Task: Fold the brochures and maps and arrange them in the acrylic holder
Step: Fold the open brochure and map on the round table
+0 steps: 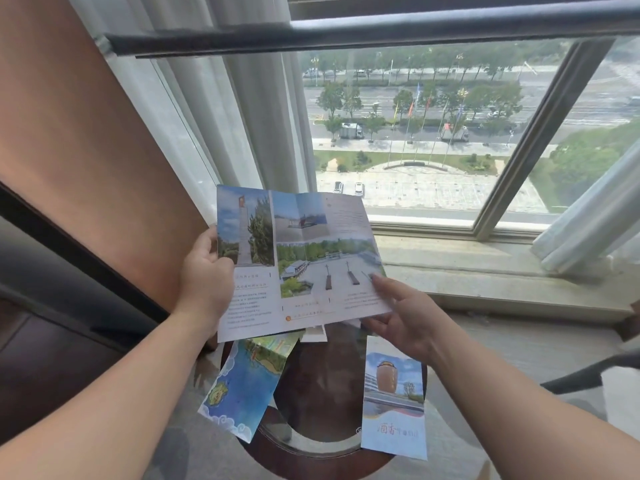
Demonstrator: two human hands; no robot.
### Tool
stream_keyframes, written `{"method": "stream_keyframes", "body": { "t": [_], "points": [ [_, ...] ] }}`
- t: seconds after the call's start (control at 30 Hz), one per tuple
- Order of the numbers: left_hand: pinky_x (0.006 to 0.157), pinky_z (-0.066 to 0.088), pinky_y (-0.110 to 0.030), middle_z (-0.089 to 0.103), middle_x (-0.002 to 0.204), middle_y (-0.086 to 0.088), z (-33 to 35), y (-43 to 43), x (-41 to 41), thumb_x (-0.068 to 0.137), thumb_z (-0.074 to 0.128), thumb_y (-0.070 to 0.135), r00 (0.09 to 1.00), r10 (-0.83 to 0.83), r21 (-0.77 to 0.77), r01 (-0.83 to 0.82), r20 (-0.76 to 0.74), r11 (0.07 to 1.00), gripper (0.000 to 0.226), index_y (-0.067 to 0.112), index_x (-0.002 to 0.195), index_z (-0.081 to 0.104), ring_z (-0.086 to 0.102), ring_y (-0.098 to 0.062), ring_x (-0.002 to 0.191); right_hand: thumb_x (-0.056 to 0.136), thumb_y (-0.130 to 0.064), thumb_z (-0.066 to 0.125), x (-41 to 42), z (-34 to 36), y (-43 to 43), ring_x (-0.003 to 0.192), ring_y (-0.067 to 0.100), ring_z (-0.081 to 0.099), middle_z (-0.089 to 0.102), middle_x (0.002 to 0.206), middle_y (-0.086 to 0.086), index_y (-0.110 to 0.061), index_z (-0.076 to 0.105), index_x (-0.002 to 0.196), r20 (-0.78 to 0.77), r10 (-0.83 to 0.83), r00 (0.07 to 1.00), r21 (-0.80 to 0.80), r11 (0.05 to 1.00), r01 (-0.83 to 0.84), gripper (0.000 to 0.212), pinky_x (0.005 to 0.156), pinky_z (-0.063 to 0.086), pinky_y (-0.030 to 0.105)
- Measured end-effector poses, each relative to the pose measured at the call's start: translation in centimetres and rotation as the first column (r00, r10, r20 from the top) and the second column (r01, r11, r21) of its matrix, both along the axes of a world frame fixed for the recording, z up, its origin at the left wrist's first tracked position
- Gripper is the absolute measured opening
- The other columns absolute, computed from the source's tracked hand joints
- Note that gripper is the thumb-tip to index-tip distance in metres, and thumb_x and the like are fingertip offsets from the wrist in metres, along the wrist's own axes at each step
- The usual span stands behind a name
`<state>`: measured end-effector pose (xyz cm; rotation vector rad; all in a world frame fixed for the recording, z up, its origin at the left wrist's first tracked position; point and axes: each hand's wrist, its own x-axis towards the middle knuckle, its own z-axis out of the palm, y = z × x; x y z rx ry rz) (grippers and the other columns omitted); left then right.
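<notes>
I hold an unfolded brochure [301,261] with landscape photos and text up in front of me, above a small round table [322,445]. My left hand [206,277] grips its left edge. My right hand [401,315] holds its lower right corner, thumb on top. On the table lie a blue illustrated map [242,382] at the left, hanging over the edge, and a folded brochure with a brown jar picture [393,403] at the right. A small white paper [315,333] peeks out under the held brochure. No acrylic holder is in view.
A window [433,133] with a stone sill [485,271] lies straight ahead, white curtains [249,126] beside it. A brown wall panel [86,150] stands at the left. A dark chair arm [588,372] sits at the right.
</notes>
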<state>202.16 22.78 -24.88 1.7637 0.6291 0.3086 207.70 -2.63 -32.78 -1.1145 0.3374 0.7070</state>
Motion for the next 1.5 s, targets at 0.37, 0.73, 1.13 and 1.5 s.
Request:
{"method": "stream_keyframes", "body": {
  "t": [0.37, 0.73, 1.13, 1.5],
  "points": [
    [0.049, 0.056, -0.032, 0.074, 0.084, 0.003, 2.5, 0.3, 0.2, 0.089, 0.038, -0.004, 0.999, -0.031, -0.006, 0.031, 0.028, 1.0, 0.055, 0.047, 0.096, 0.059, 0.07, -0.017, 0.071, 0.095, -0.022, 0.062, 0.6, 2.0, -0.4, 0.091, 0.035, 0.073, 0.075, 0.101, 0.017, -0.013, 0.061, 0.105, 0.129, -0.026, 0.991, -0.17, 0.984, 0.048, 0.014, 0.072, 0.061, 0.049],
    [0.054, 0.049, -0.035, 0.072, 0.073, 0.005, 4.5, -2.6, 1.1, 0.088, 0.041, 0.0, 0.992, -0.118, 0.007, 0.117, 0.042, 0.993, 0.046, 0.04, 0.105, 0.057, 0.065, -0.019, 0.065, 0.077, -0.025, 0.053, -1.0, 9.9, 2.4, 0.092, 0.031, 0.068, 0.067, 0.097, 0.01, -0.021, 0.048, 0.078, 0.553, 0.279, 0.785, -0.501, 0.864, 0.046, 0.006, 0.071, 0.058, 0.048],
    [0.063, 0.058, -0.032, 0.075, 0.092, -0.002, 5.3, -6.9, 0.7, 0.098, 0.049, 0.01, 0.965, -0.216, -0.268, 0.25, 0.15, 0.931, 0.03, 0.03, 0.098, 0.07, 0.073, -0.02, 0.083, 0.084, -0.046, 0.064, -4.0, 11.6, 4.7, 0.136, 0.008, 0.034, 0.036, 0.144, -0.013, -0.034, 0.054, 0.111, 0.633, 0.585, 0.507, -0.695, 0.718, 0.04, 0.031, 0.108, 0.039, 0.035],
    [0.067, 0.059, -0.039, 0.074, 0.098, -0.01, 5.9, -5.7, -0.5, 0.098, 0.05, 0.007, 0.968, -0.238, -0.327, 0.252, 0.083, 0.911, 0.022, 0.017, 0.107, 0.067, 0.072, -0.028, 0.089, 0.1, -0.008, 0.05, -1.0, 12.8, 2.5, 0.099, 0.038, 0.07, 0.075, 0.103, 0.017, -0.008, 0.065, 0.114, 0.26, 0.052, 0.964, -0.156, 0.988, -0.011, 0.021, 0.09, 0.052, 0.062]
  ]
}}
